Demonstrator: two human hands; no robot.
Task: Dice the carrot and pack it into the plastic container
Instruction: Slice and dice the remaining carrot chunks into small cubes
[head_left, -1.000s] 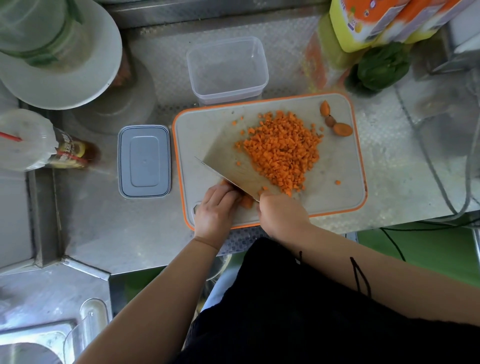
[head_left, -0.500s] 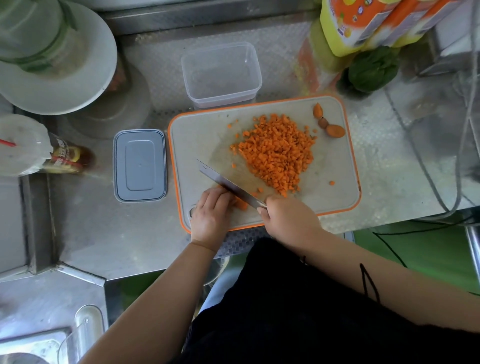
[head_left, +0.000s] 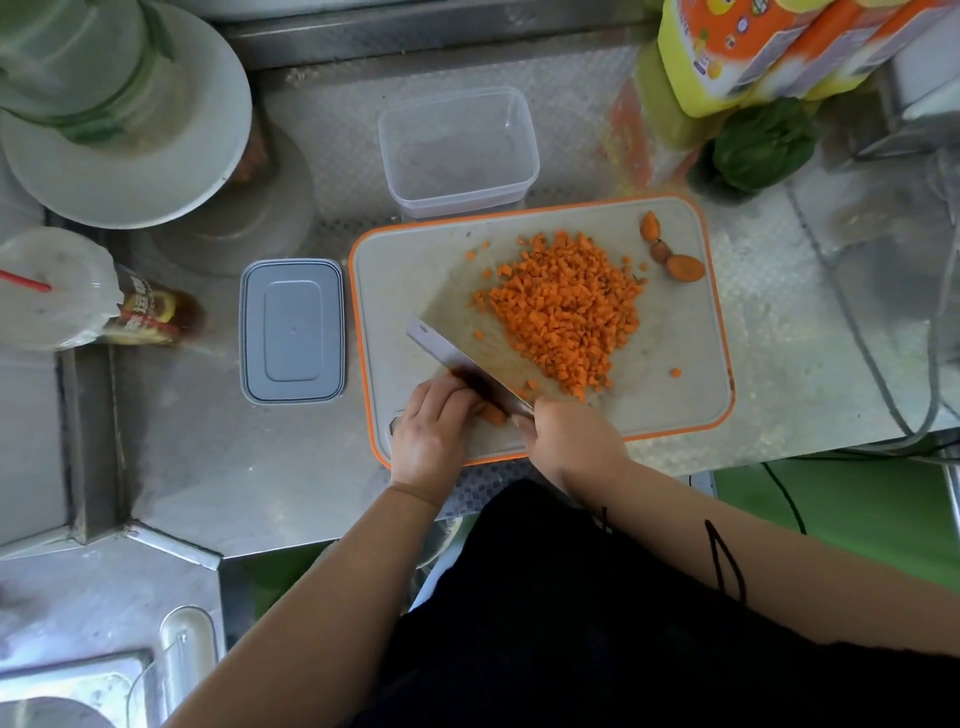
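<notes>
Steel surface (head_left: 182, 467) spreads wide across the shot, and square in the middle of it sits the orange-rimmed cutting board (head_left: 415, 270). Just beyond the board's far edge stands the clear plastic container (head_left: 457, 150), lid off, nothing orange inside it. Its grey lid (head_left: 292, 331) lies flat just left of the board. On the board, a big heap of diced carrot (head_left: 563, 312) fills the centre, with a few stray cubes scattered round it. Up in the far right corner, the carrot ends (head_left: 672, 249) sit apart from the heap. Now the cleaver (head_left: 457, 361): blade angled across the near left part of the board, edge down by a short carrot piece (head_left: 493, 415) at the near edge. The right hand (head_left: 571, 441) is wrapped tight round the cleaver's handle, fingers curled. The left hand (head_left: 431, 431) rests on the board just left of the blade, fingers bent over that carrot piece and pinning it; how much carrot lies under the fingers, I can't tell.
</notes>
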